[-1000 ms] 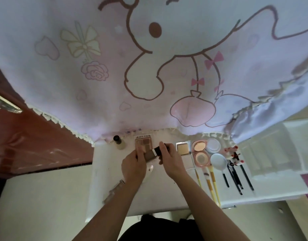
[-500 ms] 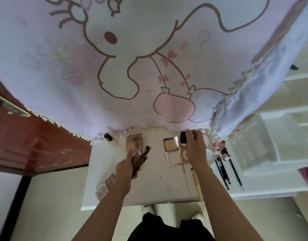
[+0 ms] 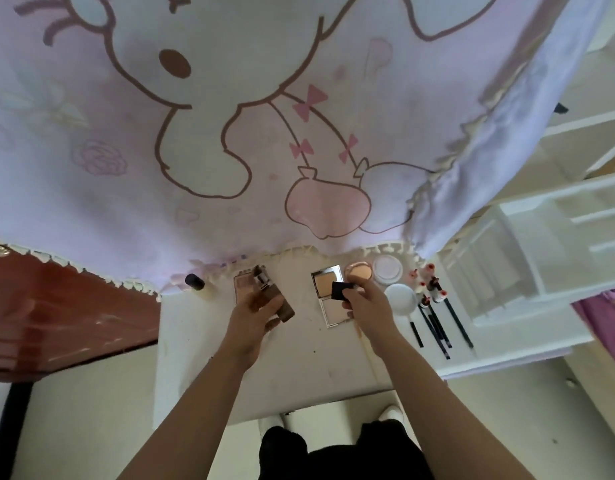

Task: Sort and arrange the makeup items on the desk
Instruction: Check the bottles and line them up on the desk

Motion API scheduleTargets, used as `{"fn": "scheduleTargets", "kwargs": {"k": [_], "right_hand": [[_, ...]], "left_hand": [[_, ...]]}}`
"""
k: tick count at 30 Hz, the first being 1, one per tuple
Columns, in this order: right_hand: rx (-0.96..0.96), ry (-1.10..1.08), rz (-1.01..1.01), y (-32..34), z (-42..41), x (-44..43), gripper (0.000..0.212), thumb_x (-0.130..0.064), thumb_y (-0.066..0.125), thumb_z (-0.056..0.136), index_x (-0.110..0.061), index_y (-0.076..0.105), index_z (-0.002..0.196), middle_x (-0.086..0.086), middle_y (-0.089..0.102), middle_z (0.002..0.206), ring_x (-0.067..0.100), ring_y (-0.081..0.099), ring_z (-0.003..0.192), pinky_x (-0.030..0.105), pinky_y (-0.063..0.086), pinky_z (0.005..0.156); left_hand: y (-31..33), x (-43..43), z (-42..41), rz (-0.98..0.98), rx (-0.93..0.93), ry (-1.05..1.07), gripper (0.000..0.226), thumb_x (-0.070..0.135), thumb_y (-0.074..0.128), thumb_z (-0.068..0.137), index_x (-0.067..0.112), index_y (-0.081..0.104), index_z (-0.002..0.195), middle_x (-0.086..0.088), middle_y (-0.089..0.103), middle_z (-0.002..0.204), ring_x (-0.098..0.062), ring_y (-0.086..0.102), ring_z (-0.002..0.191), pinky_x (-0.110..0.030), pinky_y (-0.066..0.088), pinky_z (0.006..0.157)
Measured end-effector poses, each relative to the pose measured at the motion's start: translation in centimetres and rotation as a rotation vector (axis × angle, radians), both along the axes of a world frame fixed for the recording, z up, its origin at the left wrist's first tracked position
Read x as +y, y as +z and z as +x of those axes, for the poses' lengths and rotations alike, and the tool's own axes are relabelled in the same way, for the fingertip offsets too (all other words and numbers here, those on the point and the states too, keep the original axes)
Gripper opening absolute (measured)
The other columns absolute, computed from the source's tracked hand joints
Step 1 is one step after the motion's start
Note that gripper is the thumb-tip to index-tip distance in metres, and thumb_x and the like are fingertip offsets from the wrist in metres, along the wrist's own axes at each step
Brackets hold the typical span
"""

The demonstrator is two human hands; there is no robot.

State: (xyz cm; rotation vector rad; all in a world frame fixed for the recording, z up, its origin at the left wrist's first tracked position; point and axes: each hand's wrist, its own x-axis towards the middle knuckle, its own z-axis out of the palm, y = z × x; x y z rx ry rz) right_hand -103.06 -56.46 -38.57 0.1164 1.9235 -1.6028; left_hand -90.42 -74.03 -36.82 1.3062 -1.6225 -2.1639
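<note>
While the left grip (image 3: 254, 323) clasps a bottle (image 3: 285, 310), the right grip (image 3: 368, 306) pinches a cap (image 3: 341, 291) over a compact (image 3: 323, 284); brushes (image 3: 434, 323) lie at frame right.

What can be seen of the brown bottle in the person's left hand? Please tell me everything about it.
The brown bottle is slim and square-sided, perhaps glass. Its far end bears a silvery pump neck with no cap. The left hand grips its lower body, fingers curled round it, holding it tilted above the desk, neck pointing away from the person, partly hiding a small palette in this view. Nothing else touches it. The right hand holds a black cap, possibly its own.
</note>
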Motion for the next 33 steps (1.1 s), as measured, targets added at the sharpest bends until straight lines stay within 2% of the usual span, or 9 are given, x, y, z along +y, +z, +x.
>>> {"fn": "scheduleTargets", "kwargs": {"k": [3, 6, 10, 13, 16, 21, 27, 31, 33], "right_hand": [[0.129, 0.099, 0.210, -0.1, -0.4, -2.0, 0.037, -0.019, 0.065, 0.088, -0.026, 0.062, 0.124, 0.005, 0.068, 0.115, 0.015, 0.067, 0.091, 0.016, 0.045, 0.070], [0.250, 0.233, 0.357, 0.0, -1.6, -5.2, 0.042, -0.023, 0.066, 0.089, -0.023, 0.056, 0.130, -0.005, 0.067, 0.117, 0.012, 0.064, 0.093, 0.014, 0.044, 0.070], [0.500, 0.446, 0.483, -1.0, -3.8, -9.6, 0.040, -0.015, 0.066, 0.089, -0.016, 0.061, 0.128, 0.006, 0.062, 0.121, 0.024, 0.066, 0.102, 0.033, 0.051, 0.092], [0.635, 0.633, 0.588, -2.2, -5.3, -12.1, 0.034, -0.015, 0.065, 0.090, -0.017, 0.064, 0.124, 0.009, 0.057, 0.119, 0.026, 0.061, 0.103, 0.032, 0.049, 0.090], [0.717, 0.709, 0.659, -4.0, -6.3, -14.0, 0.024, -0.026, 0.066, 0.090, -0.020, 0.067, 0.113, 0.004, 0.060, 0.105, 0.027, 0.063, 0.096, 0.032, 0.050, 0.083], [0.894, 0.764, 0.948, -6.8, -7.6, -15.3, 0.028, -0.045, 0.056, 0.091, -0.020, 0.067, 0.098, 0.000, 0.068, 0.093, 0.023, 0.066, 0.088, 0.033, 0.039, 0.089], [0.834, 0.892, 1.036, -7.0, -8.4, -15.3, 0.044, -0.059, 0.059, 0.088, -0.016, 0.062, 0.100, 0.000, 0.065, 0.088, 0.023, 0.064, 0.088, 0.036, 0.040, 0.090], [0.791, 0.834, 0.922, -5.5, -8.1, -14.8, 0.038, -0.045, 0.059, 0.088, -0.014, 0.059, 0.109, 0.004, 0.066, 0.098, 0.028, 0.063, 0.097, 0.036, 0.042, 0.089], [0.788, 0.740, 0.862, -4.4, -7.5, -14.6, 0.040, -0.034, 0.057, 0.088, -0.014, 0.056, 0.122, 0.008, 0.067, 0.106, 0.032, 0.062, 0.104, 0.037, 0.045, 0.091]], "left_hand": [[-0.2, -2.0, -1.5, -0.254, -0.085, -0.122, 0.020, -0.001, 0.076, 0.075, 0.013, 0.063, 0.082, -0.001, 0.067, 0.077, -0.016, 0.062, 0.078, -0.029, 0.051, 0.075], [-2.1, -4.5, -3.5, -0.513, -0.138, -0.258, 0.024, 0.006, 0.078, 0.066, 0.021, 0.062, 0.074, -0.004, 0.066, 0.076, -0.012, 0.059, 0.071, -0.022, 0.046, 0.064], [-4.7, -7.1, -5.8, -0.579, -0.207, -0.333, 0.029, 0.015, 0.080, 0.070, 0.026, 0.071, 0.095, 0.008, 0.071, 0.092, -0.008, 0.066, 0.086, -0.002, 0.042, 0.061], [-5.6, -8.2, -7.3, -0.645, -0.238, -0.388, 0.026, 0.024, 0.080, 0.072, 0.025, 0.071, 0.097, 0.013, 0.069, 0.094, -0.004, 0.063, 0.086, 0.003, 0.034, 0.066], [-6.8, -9.2, -8.8, -0.691, -0.245, -0.403, 0.018, 0.023, 0.076, 0.076, 0.024, 0.070, 0.093, 0.013, 0.065, 0.090, -0.002, 0.059, 0.079, 0.003, 0.033, 0.064], [-9.1, -10.2, -9.9, -0.716, -0.266, -0.462, 0.037, 0.019, 0.075, 0.080, 0.020, 0.067, 0.116, 0.004, 0.066, 0.109, -0.006, 0.055, 0.087, -0.004, 0.037, 0.066], [-10.0, -10.3, -9.9, -0.736, -0.277, -0.513, 0.033, 0.023, 0.076, 0.079, 0.019, 0.067, 0.111, 0.001, 0.067, 0.106, -0.013, 0.061, 0.091, -0.020, 0.043, 0.080], [-9.0, -10.1, -8.5, -0.716, -0.313, -0.491, 0.048, 0.020, 0.071, 0.081, 0.023, 0.058, 0.127, 0.001, 0.059, 0.124, -0.016, 0.059, 0.108, -0.030, 0.048, 0.093], [-7.7, -9.8, -7.0, -0.725, -0.324, -0.458, 0.041, 0.022, 0.065, 0.082, 0.027, 0.059, 0.122, 0.007, 0.058, 0.118, -0.012, 0.058, 0.103, -0.028, 0.047, 0.091]]}}
